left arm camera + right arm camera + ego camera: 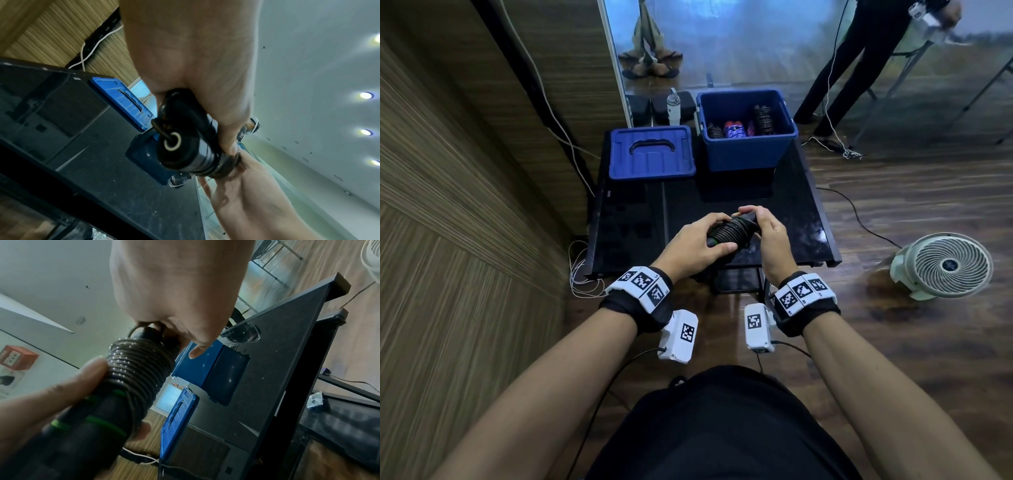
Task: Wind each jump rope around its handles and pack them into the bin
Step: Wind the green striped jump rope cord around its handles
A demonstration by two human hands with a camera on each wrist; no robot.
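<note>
Nearest the body, both wrists wear bands with black-and-white square markers; these are coded patterns, and the tiny characters beside them are too small to read. Just beyond, above the front of the dark surface (804, 219), the left hand (693, 245) curls round the handle end of the jump rope (729, 231), thumb and fingers wrapped over the black grips with their green rings. The right hand (768, 228) pinches the far end of the same bundle, where the last loop of cord shows beside its fingertips. The coils (139, 368) lie tight and side by side, so the winding looks all but finished, and the step in hand seems to be securing the tail. To do it well, the left hand should keep the two handles pressed together so the turns cannot slacken, while the right draws the end taut and tucks it under a late turn before either grip eases. Then the bundle should be carried level, since a loose tail would likely unspool. Farther back on the surface the blue lid (652, 154) lies flat to the left, and the open blue bin (748, 150) stands to the right of it, several wound ropes already inside. No brand, label or legible writing shows on rope, lid or bin.
</note>
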